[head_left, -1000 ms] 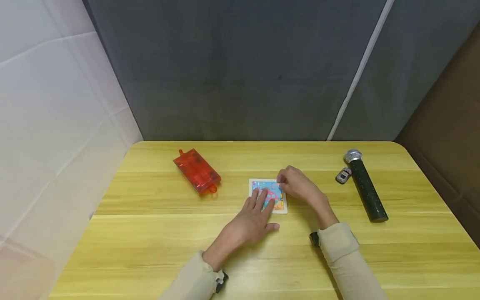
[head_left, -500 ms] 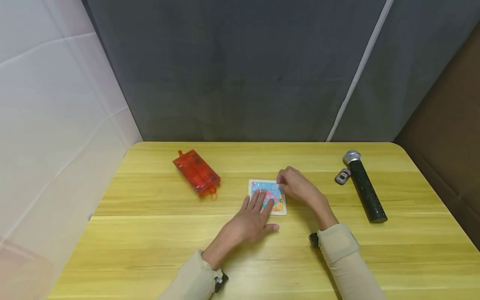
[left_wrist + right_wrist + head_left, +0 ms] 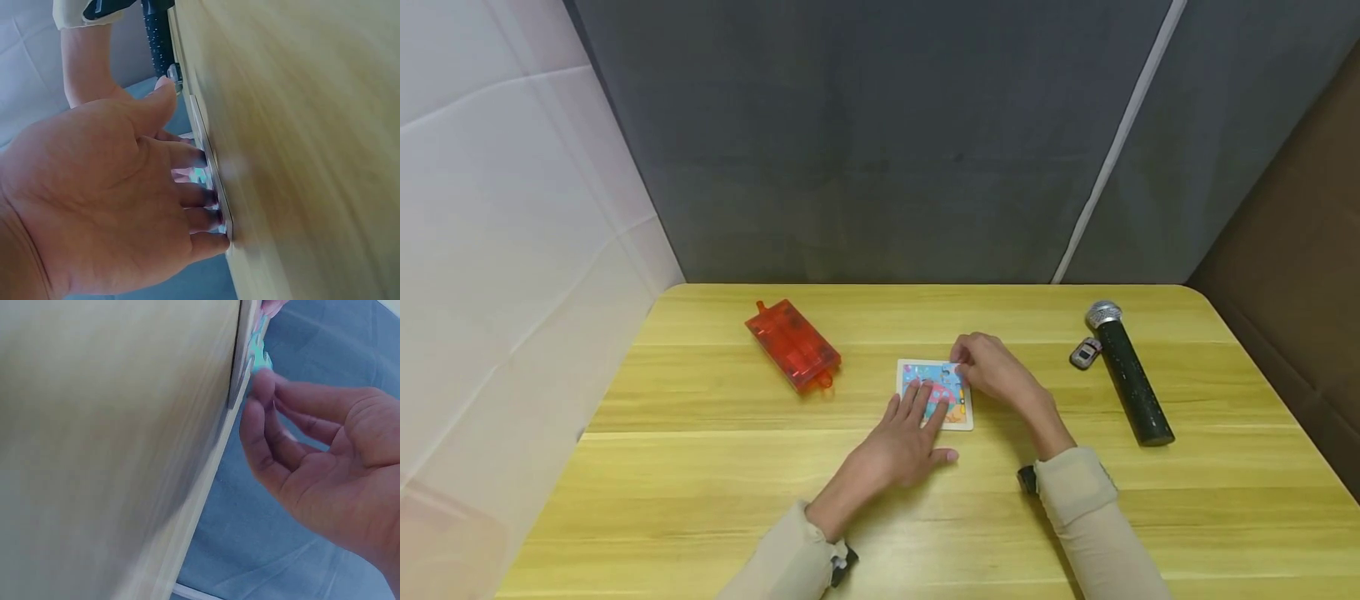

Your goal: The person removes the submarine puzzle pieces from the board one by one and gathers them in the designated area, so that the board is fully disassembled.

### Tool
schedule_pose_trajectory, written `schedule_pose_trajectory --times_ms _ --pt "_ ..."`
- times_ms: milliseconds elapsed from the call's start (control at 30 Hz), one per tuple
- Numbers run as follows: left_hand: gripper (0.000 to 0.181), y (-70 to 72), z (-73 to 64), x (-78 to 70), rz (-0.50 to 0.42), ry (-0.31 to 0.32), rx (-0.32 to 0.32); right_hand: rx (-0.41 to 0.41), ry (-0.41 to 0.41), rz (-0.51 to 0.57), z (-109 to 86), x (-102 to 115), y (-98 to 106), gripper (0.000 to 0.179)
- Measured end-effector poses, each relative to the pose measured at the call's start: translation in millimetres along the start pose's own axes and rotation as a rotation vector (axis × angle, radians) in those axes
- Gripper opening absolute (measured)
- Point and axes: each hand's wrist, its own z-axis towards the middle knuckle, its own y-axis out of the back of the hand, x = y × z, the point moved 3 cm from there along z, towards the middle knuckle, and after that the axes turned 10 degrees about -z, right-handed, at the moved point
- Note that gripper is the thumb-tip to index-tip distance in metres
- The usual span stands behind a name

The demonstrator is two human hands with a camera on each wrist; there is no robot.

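Head cam: the approx. square puzzle [image 3: 952, 390] is lying flat on the table [image 3: 700, 500], w/ no clear long axis, just fwd of the L hand [image 3: 895, 446], whose straight, spread fingers are resting over its near side & middle. R hand [image 3: 997, 372] is working at its far R corner, nearer that corner than L.

L wrist cam: L fingertips are touching the puzzle's top, gripping nothing.

R wrist cam: thumb & 1 finger are pinching a teal piece [image 3: 259, 356], tilted up.

You've got 2 hands [image 3: 895, 450] [image 3: 1000, 375], 1 puzzle [image 3: 957, 411] — plus 1 red case [image 3: 793, 343], 1 mic [image 3: 1133, 379], 1 toy car [image 3: 1086, 353], 1 tbl [image 3: 662, 475].
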Motion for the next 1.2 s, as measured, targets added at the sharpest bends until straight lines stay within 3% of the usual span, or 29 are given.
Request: schedule_pose_trajectory --times_ms 333,567,733,967,1200 --pt "0.077 -2.9 1.3 -0.9 -0.014 -0.018 0.01 -0.014 0.009 0.024 -2.4 -3 0 0.005" --pt "0.079 -1.8 1.6 -1.7 0.005 -0.026 0.003 -0.016 -0.06 0.173 -12.0 -14 12 0.006" --pt "0.077 4.5 -2.3 -3.9 0.008 -0.015 0.007 -0.013 -0.118 0.189 -24.7 -40 33 0.005" --pt "0.077 1.7 -4.2 0.8 -0.022 -0.01 0.01 0.095 -0.205 0.155 -54.4 -88 55 0.007" --pt "0.078 3.9 -6.7 0.7 -0.004 0.005 0.008 0.083 -0.284 0.053 -66.8 -103 63 0.006"
